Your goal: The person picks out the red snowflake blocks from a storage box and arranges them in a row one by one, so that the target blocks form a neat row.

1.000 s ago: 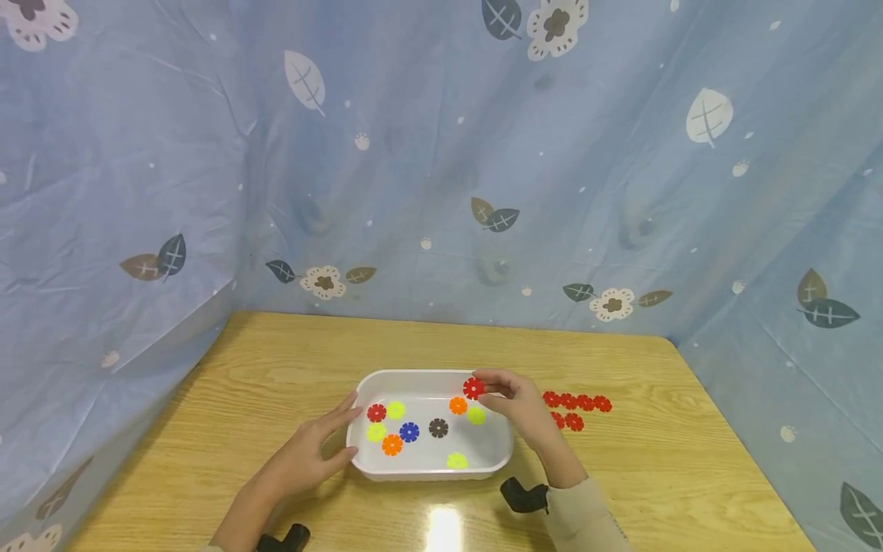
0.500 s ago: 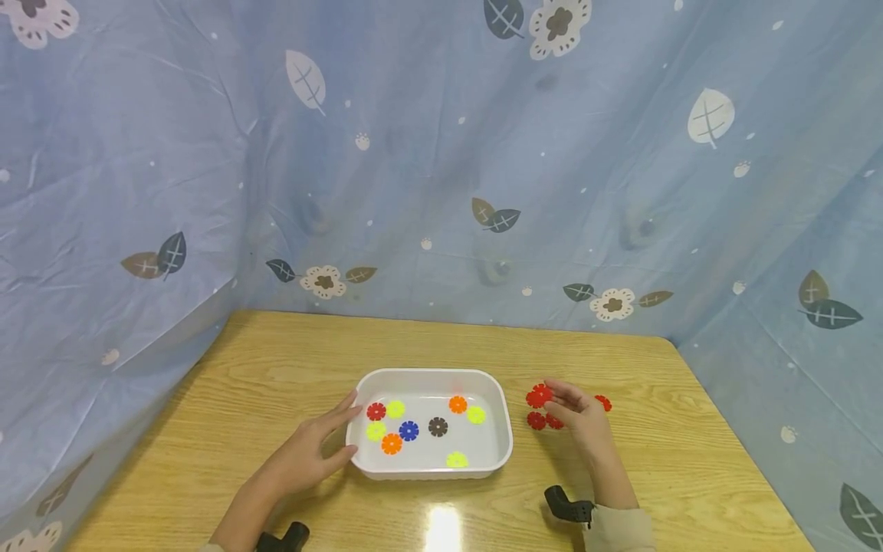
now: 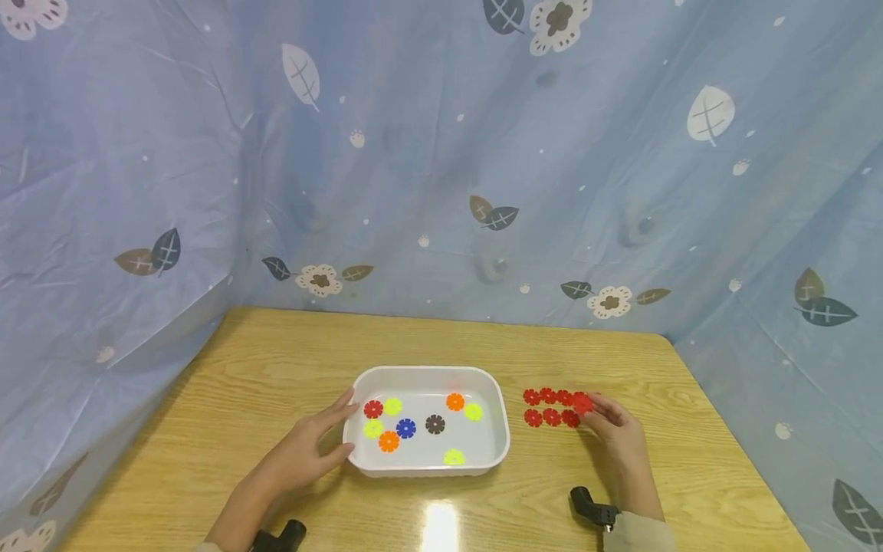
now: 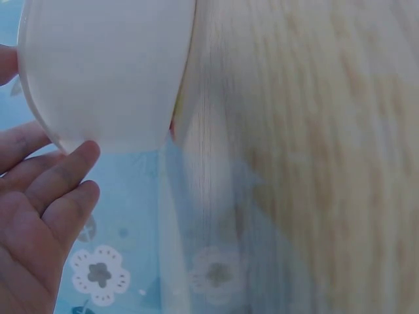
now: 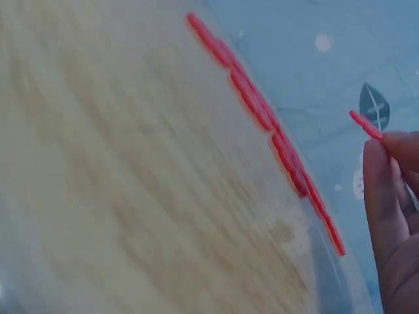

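In the head view, my right hand [image 3: 626,445] pinches a red snowflake disc [image 3: 582,403] between thumb and fingertips, at the right end of two rows of red snowflake discs [image 3: 548,395] on the table. The right wrist view shows the pinched disc nearly edge-on, held above the table. My left hand [image 3: 303,452] rests at the left end of a white plastic tray [image 3: 426,470], fingers spread and touching its rim. In the left wrist view, fingertips [image 4: 85,154] lie against the tray's outer wall. Several discs lie inside the tray, including one red disc [image 3: 373,409].
The tray also contains yellow, orange, blue [image 3: 405,428] and dark brown [image 3: 435,425] discs. The wooden table [image 3: 310,337] meets a blue patterned cloth [image 3: 414,153] behind and at both sides.
My right hand has carried the red disc from the tray's right side to the table and moved right along the rows. The left hand stays at the tray.
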Motion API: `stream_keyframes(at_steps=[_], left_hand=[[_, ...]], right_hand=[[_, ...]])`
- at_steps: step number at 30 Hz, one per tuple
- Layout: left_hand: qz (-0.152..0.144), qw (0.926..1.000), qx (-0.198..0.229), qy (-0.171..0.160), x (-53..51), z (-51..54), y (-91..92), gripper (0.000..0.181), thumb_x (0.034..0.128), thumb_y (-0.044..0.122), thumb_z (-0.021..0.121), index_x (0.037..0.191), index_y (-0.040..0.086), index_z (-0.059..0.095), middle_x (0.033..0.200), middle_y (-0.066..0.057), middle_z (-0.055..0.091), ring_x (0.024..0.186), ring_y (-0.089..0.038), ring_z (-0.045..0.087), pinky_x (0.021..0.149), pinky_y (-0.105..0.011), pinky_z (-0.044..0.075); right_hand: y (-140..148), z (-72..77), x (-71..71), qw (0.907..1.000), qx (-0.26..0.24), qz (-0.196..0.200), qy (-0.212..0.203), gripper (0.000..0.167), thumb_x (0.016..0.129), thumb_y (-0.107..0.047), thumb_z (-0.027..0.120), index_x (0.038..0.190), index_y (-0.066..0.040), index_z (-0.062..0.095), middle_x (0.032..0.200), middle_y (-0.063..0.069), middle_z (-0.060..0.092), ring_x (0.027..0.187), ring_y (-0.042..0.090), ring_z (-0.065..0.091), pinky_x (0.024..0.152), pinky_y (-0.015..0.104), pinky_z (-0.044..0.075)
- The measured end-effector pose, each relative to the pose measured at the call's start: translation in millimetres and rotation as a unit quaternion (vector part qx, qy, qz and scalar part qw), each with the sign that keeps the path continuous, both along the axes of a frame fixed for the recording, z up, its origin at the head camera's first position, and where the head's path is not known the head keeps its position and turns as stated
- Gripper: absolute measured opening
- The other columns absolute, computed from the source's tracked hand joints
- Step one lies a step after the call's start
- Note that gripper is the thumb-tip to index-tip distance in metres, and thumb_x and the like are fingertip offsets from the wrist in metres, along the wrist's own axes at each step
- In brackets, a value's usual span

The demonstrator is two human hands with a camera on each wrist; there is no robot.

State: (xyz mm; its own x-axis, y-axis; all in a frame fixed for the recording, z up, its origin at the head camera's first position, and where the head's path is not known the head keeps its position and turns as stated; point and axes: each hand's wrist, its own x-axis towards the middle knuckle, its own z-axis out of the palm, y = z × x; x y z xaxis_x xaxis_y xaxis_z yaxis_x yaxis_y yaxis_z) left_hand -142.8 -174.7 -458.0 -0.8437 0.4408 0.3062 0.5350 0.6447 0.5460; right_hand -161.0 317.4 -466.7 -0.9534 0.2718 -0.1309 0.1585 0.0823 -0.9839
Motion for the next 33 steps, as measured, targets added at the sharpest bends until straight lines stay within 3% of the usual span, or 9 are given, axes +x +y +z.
stream_keyframes(at_steps=[5, 10, 13, 17, 19, 26, 33], left_hand=[[-0.002, 1.0000, 0.001, -0.008, 0.5, 1.8, 0.3, 0.055, 0.0854, 0.024, 0.069, 0.134, 0.004, 0.053, 0.150, -0.014, 0.036, 0.131, -0.032, 0.044, 0.103, -0.051, 0.041], [0.001, 1.0000, 0.001, -0.009, 1.4, 3.5, 1.2, 0.055, 0.0847, 0.021, 0.069, 0.134, 0.003, 0.053, 0.149, -0.015, 0.036, 0.130, -0.033, 0.044, 0.103, -0.052, 0.040], [0.002, 1.0000, 0.002, -0.008, 1.8, 4.0, 1.8, 0.055, 0.0843, 0.019, 0.070, 0.134, 0.003, 0.053, 0.149, -0.016, 0.036, 0.130, -0.033, 0.044, 0.103, -0.052, 0.040], [0.001, 0.9999, 0.004, -0.011, 2.3, 4.4, 1.8, 0.054, 0.0847, 0.019, 0.069, 0.134, 0.002, 0.052, 0.149, -0.016, 0.035, 0.130, -0.034, 0.043, 0.103, -0.052, 0.040], [0.000, 0.9999, 0.006, -0.012, 2.6, 4.5, 1.6, 0.054, 0.0848, 0.019, 0.069, 0.134, 0.002, 0.052, 0.149, -0.016, 0.035, 0.130, -0.035, 0.044, 0.103, -0.053, 0.040], [0.001, 0.9999, 0.000, -0.013, 2.3, 2.9, 0.7, 0.054, 0.0860, 0.022, 0.068, 0.134, 0.003, 0.052, 0.150, -0.015, 0.035, 0.130, -0.034, 0.044, 0.102, -0.053, 0.041], [0.005, 1.0000, -0.002, -0.007, 2.0, 4.2, 1.4, 0.053, 0.0859, 0.021, 0.068, 0.134, 0.002, 0.053, 0.149, -0.016, 0.037, 0.129, -0.035, 0.045, 0.101, -0.054, 0.041]], right_hand=[[5.5, -5.7, 0.9, 0.9988, 0.002, -0.048, -0.012, 0.047, 0.089, -0.008, 0.064, 0.133, 0.003, 0.050, 0.091, -0.023, 0.062, 0.091, -0.007, 0.057, 0.077, 0.009, 0.050], [10.5, -11.6, 3.1, 0.9940, 0.086, -0.058, -0.035, 0.046, 0.091, -0.012, 0.063, 0.133, 0.001, 0.051, 0.090, -0.029, 0.056, 0.089, -0.012, 0.052, 0.075, 0.004, 0.046], [12.4, -15.2, 3.6, 0.9875, 0.143, -0.051, -0.044, 0.043, 0.091, -0.013, 0.061, 0.132, -0.001, 0.053, 0.099, -0.019, 0.060, 0.084, -0.015, 0.049, 0.073, 0.003, 0.044], [12.5, -18.4, 3.5, 0.9763, 0.208, -0.044, -0.040, 0.038, 0.092, -0.012, 0.061, 0.128, -0.001, 0.057, 0.114, 0.010, 0.063, 0.078, -0.018, 0.046, 0.070, 0.003, 0.043], [11.9, -19.1, 3.7, 0.9713, 0.232, -0.044, -0.031, 0.037, 0.092, -0.012, 0.061, 0.127, 0.000, 0.059, 0.118, 0.019, 0.062, 0.076, -0.019, 0.045, 0.068, 0.003, 0.042], [9.3, -18.5, 4.1, 0.9559, 0.289, -0.051, -0.012, 0.035, 0.090, -0.011, 0.062, 0.123, 0.001, 0.061, 0.109, 0.021, 0.066, 0.072, -0.017, 0.045, 0.064, 0.007, 0.043], [8.9, -16.4, 6.2, 0.9562, 0.285, -0.068, -0.006, 0.035, 0.089, -0.011, 0.064, 0.120, 0.003, 0.062, 0.113, 0.023, 0.065, 0.073, -0.016, 0.046, 0.064, 0.006, 0.042]])
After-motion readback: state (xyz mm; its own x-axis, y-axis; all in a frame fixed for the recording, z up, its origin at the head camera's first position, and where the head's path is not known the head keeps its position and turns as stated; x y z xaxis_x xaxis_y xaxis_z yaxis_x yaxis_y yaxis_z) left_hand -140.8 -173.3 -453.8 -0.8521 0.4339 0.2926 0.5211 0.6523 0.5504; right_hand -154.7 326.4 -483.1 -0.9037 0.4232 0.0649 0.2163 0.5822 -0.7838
